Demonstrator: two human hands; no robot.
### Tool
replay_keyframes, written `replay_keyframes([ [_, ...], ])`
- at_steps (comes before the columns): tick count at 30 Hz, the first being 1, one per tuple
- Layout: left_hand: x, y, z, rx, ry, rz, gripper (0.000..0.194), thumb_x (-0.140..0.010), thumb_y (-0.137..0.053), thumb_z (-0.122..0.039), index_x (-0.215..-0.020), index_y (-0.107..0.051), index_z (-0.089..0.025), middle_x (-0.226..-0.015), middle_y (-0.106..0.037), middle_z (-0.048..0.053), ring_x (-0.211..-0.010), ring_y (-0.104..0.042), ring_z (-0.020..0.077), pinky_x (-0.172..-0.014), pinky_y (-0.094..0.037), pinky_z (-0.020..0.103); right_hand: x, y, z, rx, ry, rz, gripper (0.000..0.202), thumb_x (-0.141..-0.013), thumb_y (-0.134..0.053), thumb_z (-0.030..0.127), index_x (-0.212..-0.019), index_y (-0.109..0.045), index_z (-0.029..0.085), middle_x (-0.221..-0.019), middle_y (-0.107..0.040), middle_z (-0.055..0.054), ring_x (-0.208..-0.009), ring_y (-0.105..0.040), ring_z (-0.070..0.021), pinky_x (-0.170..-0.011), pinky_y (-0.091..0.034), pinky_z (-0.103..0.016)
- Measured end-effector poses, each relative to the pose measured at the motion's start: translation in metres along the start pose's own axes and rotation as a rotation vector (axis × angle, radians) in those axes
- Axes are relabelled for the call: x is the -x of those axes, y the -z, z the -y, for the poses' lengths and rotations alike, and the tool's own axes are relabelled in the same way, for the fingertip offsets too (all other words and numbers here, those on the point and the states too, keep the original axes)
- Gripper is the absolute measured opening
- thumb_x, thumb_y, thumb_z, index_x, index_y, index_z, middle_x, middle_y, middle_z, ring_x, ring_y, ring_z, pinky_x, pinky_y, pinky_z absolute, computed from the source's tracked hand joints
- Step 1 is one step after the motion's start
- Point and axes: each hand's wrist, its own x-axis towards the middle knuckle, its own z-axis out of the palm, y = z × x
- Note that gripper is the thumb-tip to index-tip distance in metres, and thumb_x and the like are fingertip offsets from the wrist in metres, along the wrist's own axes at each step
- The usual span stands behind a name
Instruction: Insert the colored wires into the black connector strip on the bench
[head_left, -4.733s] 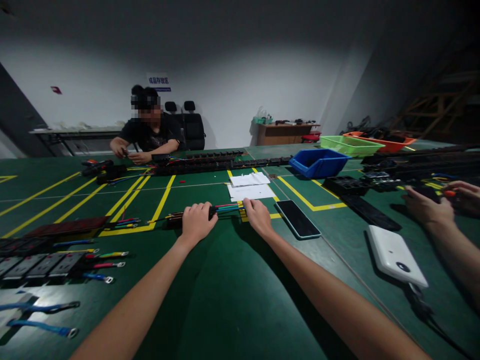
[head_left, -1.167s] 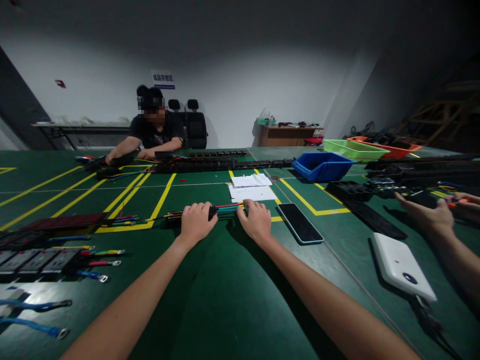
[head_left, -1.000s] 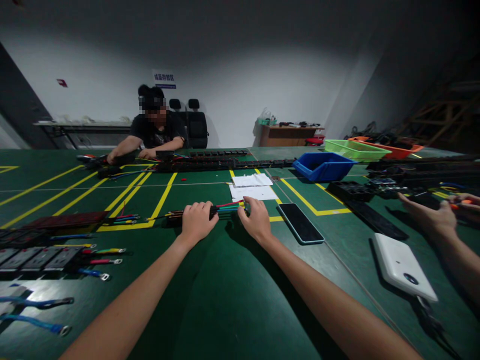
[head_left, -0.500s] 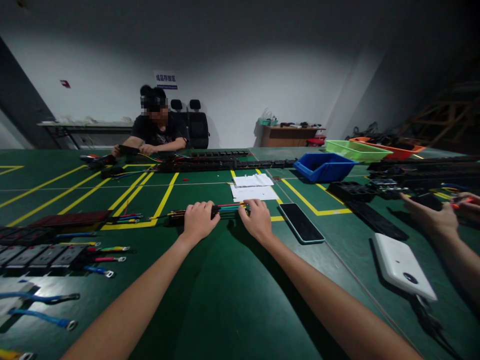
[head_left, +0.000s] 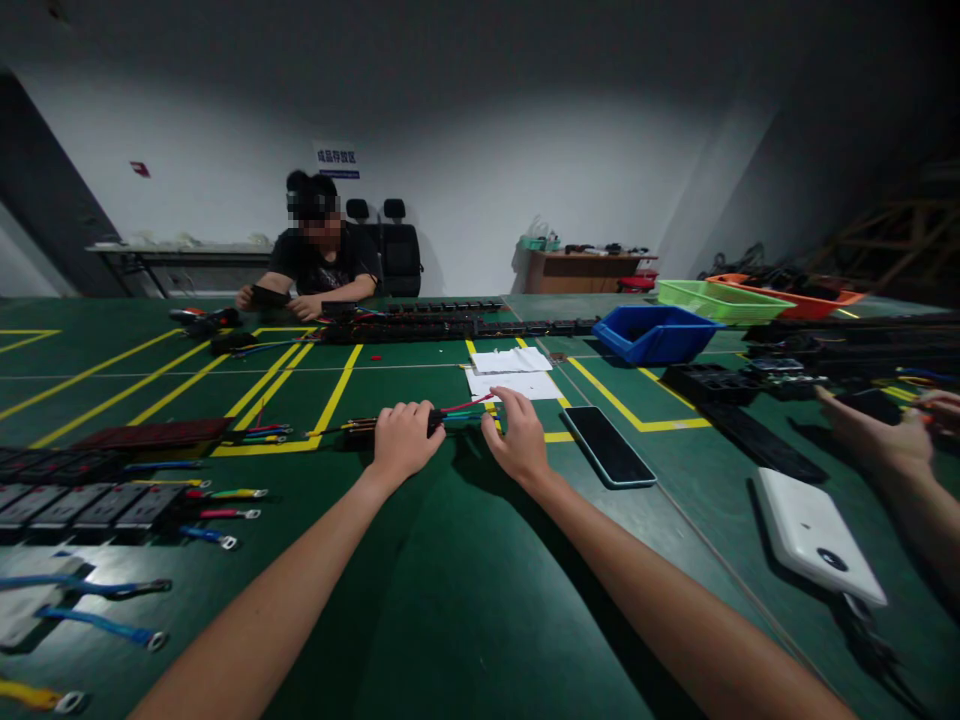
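My left hand (head_left: 405, 440) is closed over a black strip-shaped part (head_left: 361, 432) lying on the green table, its fingers wrapped across the right end. Out of that end come a red wire (head_left: 461, 407) and green-blue wires (head_left: 463, 416), pointing right. The red one slants up, away from the others. At the wire ends is my right hand (head_left: 516, 435), with thumb and forefinger apart. Its forefinger is at the tip of the red wire and its thumb is near the green one; whether they touch, I cannot tell. White papers (head_left: 510, 384) lie just beyond.
A phone (head_left: 609, 447) and a white device (head_left: 817, 535) lie to the right, near a co-worker's hands (head_left: 885, 430). Socket strips (head_left: 90, 510) with lugged wires fill the left. Behind stand blue (head_left: 652, 338), green (head_left: 720, 300) and orange bins (head_left: 817, 302). Another person (head_left: 322, 260) sits opposite.
The red wire has risen away from the other wires. My right thumb and forefinger have spread apart, while my left hand keeps its hold. The person opposite has moved their hands slightly.
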Motion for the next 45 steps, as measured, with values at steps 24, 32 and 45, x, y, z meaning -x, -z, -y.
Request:
replay_keyframes([
  [24, 0.000, 0.002, 0.000, -0.019, 0.009, 0.008, 0.032, -0.096, -0.047, -0.045, -0.104, -0.064, -0.019, -0.102, -0.072, 0.011, -0.095, -0.065, 0.0277, -0.082, -0.044, 0.042, -0.003, 0.000, 0.005, 0.243, -0.249, 0.206, 0.046, -0.103, -0.039, 0.039, -0.136, -0.059, 0.015, -0.127, -0.069, -0.015, -0.116, -0.061, -0.0307, -0.099, -0.044, -0.045],
  [32, 0.000, -0.001, 0.001, 0.003, -0.002, -0.003, 0.032, -0.097, -0.046, -0.044, -0.105, -0.064, -0.019, -0.101, -0.072, 0.010, -0.094, -0.064, 0.0268, -0.082, -0.044, 0.041, -0.001, -0.001, 0.003, 0.241, -0.181, 0.219, 0.045, -0.103, -0.039, 0.039, -0.137, -0.058, 0.016, -0.126, -0.068, -0.016, -0.116, -0.061, -0.0299, -0.097, -0.045, -0.044],
  [45, 0.000, 0.003, -0.001, 0.017, 0.020, 0.021, 0.032, -0.096, -0.046, -0.045, -0.106, -0.064, -0.021, -0.102, -0.072, 0.011, -0.097, -0.064, 0.0282, -0.085, -0.043, 0.042, 0.001, 0.001, 0.006, 0.139, -0.031, 0.079, 0.049, -0.096, -0.046, 0.036, -0.141, -0.051, 0.016, -0.135, -0.062, -0.016, -0.122, -0.057, -0.0303, -0.101, -0.043, -0.045],
])
